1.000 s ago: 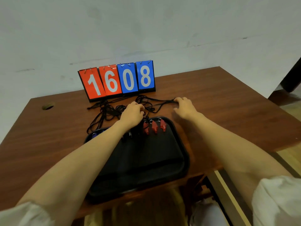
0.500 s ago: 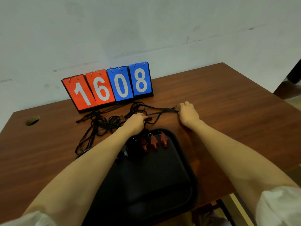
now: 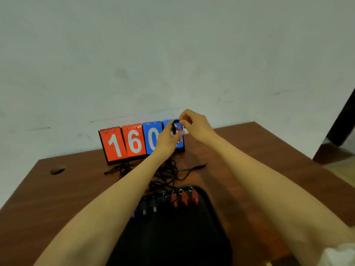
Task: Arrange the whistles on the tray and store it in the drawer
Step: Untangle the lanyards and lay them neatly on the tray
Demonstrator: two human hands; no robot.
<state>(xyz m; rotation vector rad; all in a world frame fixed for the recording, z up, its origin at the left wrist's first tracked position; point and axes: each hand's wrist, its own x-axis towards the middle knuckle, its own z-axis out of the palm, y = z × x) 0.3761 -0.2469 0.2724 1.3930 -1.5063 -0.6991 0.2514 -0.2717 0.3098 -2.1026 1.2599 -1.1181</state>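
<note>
the whistles (image 3: 184, 199) are lined up along the far edge of the black tray (image 3: 211, 237), which lies on the table (image 3: 259, 160). their cords (image 3: 165, 173) are tangled beyond it; one cord loop (image 3: 173, 125) is pinched aloft by left hand (image 3: 167, 140) and right hand (image 3: 196, 124). drawer storage is judged not yet done.

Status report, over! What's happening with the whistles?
Left grip and right grip pinch black cord, held up. Whistles in a row on tray. Cord tangle behind it.
</note>
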